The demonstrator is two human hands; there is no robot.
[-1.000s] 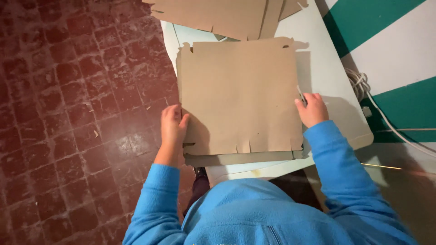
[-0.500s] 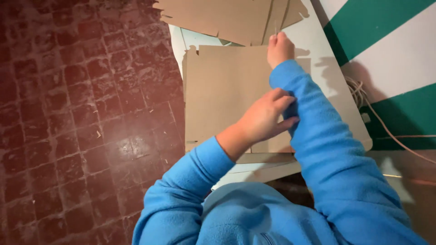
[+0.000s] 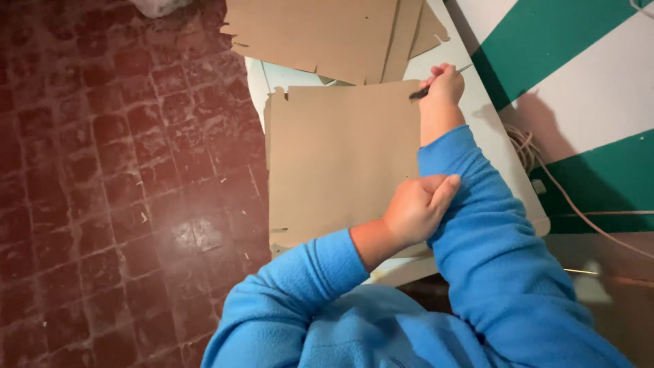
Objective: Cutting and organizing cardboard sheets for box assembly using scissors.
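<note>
I see the right hand (image 3: 444, 83) stretched out to the far right corner of the cardboard sheet (image 3: 340, 160), where a second ago it sat at the sheet's near right edge. Its grip is clenched around a thin dark tool (image 3: 436, 83) (a pencil or a blade, I cannot tell which), whose tip meets the sheet's far edge. The left hand (image 3: 417, 208) has crossed over as well: it was at the near left corner, and now it rests on the near right part of the sheet, pressed against the right forearm's blue sleeve (image 3: 477, 204). Its fingers are curled loosely with nothing in them, the thumb pointing up along the sleeve.

The sheet itself lies flat on the white tabletop (image 3: 494, 136) and has barely shifted, its left side overhanging the red tiled floor (image 3: 102, 170). To my eye, the change means both hands have gone from squaring the sheet to working along its right edge, one steadying, one applying the tool. More cardboard pieces (image 3: 327, 34) lie at the far end, and a cable (image 3: 545, 177) trails along the green-and-white wall (image 3: 579, 82).
</note>
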